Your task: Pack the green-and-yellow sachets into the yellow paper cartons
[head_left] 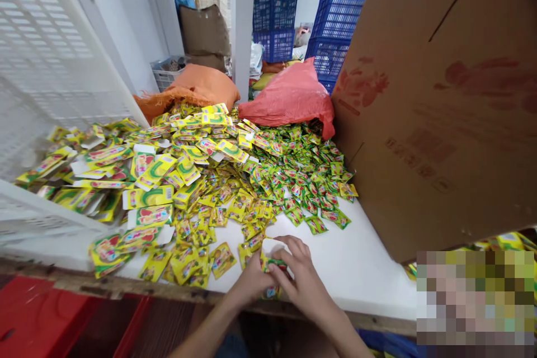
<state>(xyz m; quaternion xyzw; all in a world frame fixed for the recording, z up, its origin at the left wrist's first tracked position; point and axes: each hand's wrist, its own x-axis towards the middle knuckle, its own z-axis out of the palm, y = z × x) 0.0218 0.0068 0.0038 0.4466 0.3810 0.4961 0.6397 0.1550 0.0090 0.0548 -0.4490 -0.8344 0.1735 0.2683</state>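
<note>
Step in hand: gathering small sachets into a stack at the near edge of the white surface (356, 268); my judgement, from how both hands close on one bundle
Left hand (251, 282): fingers curled and pressed against the left side of the small stack of sachets (273, 263)
Right hand (304, 279): fingers bent over the stack's top and right side, pinching it against the left hand
Doing it well: likely square the edges before adding more; keep the pinch firm, since the glossy packets probably slide
Sachet pile (235, 179): loose yellow-green heap just behind the hands, spread leftward
Cardboard box (440, 123): right of the pile, tilted; inside hidden
White crate (46, 67): left of the pile, on its side, sachets spilling from it
Blue crates (274, 25): far behind the pile, stacked; contents unclear
Sacks (289, 98): orange-red, behind the pile, closed
</note>
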